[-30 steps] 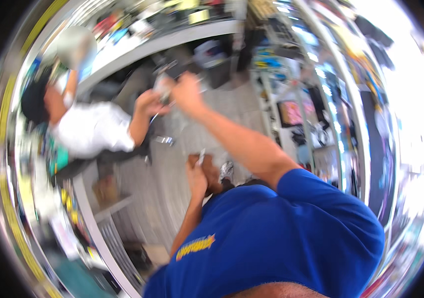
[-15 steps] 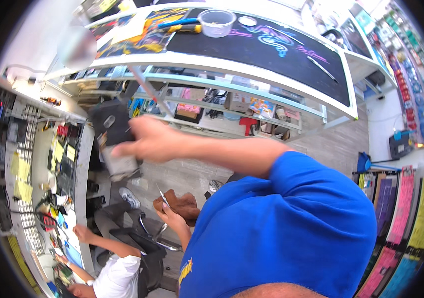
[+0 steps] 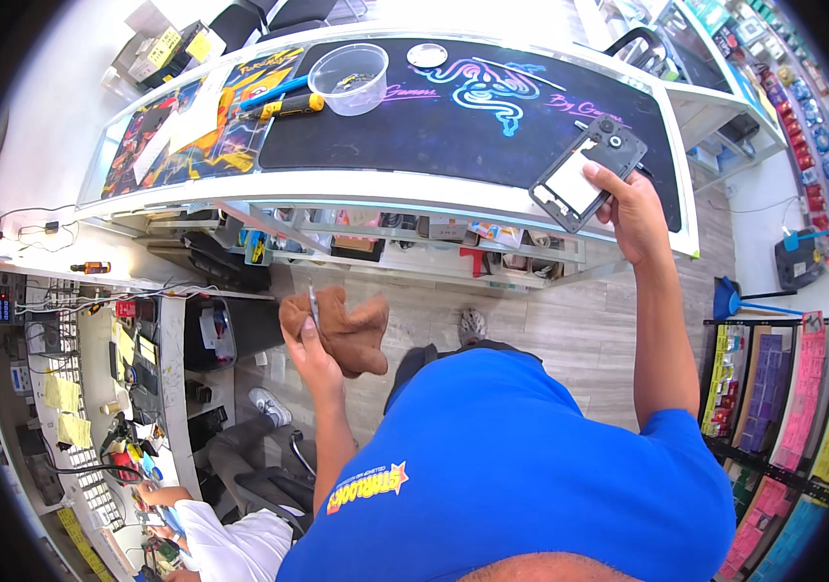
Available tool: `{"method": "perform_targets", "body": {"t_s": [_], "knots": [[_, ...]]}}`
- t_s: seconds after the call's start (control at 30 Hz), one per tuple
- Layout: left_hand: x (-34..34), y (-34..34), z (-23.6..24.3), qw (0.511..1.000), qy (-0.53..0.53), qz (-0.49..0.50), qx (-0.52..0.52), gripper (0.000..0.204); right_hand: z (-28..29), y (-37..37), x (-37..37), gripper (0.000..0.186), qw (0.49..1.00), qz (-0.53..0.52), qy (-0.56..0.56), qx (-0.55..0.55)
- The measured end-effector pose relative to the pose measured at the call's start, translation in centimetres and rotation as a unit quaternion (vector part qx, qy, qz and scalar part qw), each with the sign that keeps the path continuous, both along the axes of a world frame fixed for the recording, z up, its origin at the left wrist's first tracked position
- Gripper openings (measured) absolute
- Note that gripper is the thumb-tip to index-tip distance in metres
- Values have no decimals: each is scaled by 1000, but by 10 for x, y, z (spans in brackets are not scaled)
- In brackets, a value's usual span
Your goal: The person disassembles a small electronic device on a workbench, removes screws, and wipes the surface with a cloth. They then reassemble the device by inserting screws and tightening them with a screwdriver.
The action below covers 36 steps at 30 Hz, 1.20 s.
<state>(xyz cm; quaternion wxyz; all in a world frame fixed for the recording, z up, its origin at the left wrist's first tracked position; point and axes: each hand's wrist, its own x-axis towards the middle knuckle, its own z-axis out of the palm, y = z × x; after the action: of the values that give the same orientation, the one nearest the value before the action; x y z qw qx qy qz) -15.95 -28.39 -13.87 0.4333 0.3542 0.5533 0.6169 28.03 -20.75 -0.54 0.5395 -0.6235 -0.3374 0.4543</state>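
Note:
My right hand grips an opened phone frame, dark with a pale middle, held tilted over the right end of the black printed mat. My left hand is closed on a brown cloth and a slim silver tool, low over the floor in front of the counter. On the mat stand a clear plastic tub and a small round silver dish; beside the tub lie a yellow-black screwdriver and a blue tool.
A co-worker in white sits at a cluttered bench at lower left, by a chair. Shelves run under the counter. A display rack of coloured packets stands at right, with a blue dustpan near it.
I have turned toward the counter, which now spans the top of view. My right hand has moved rightward with the phone to over the mat. The co-worker appears lower at left.

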Motion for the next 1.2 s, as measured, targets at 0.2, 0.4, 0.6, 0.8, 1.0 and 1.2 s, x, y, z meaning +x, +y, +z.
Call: {"method": "perform_targets", "body": {"t_s": [0.2, 0.4, 0.6, 0.8, 1.0, 1.2], "knots": [[25, 66, 43, 990, -102, -64, 76, 54, -1, 54, -46, 26, 987, 103, 96, -78], [13, 133, 72, 974, -96, -175, 108, 56, -6, 115, -104, 29, 985, 95, 97, -103], [-18, 185, 92, 916, -193, -341, 84, 60, -6, 139, -134, 34, 984, 25, 93, -147], [-28, 219, 100, 851, -250, -458, 47, 59, 6, 135, -141, 54, 963, 38, -60, -259], [-4, 228, 113, 818, -260, -512, -25, 51, 36, 110, -157, 95, 996, 19, -15, -85], [64, 196, 125, 752, -366, -548, -26, 50, 47, 44, -213, 109, 841, -37, 380, 382]]}}
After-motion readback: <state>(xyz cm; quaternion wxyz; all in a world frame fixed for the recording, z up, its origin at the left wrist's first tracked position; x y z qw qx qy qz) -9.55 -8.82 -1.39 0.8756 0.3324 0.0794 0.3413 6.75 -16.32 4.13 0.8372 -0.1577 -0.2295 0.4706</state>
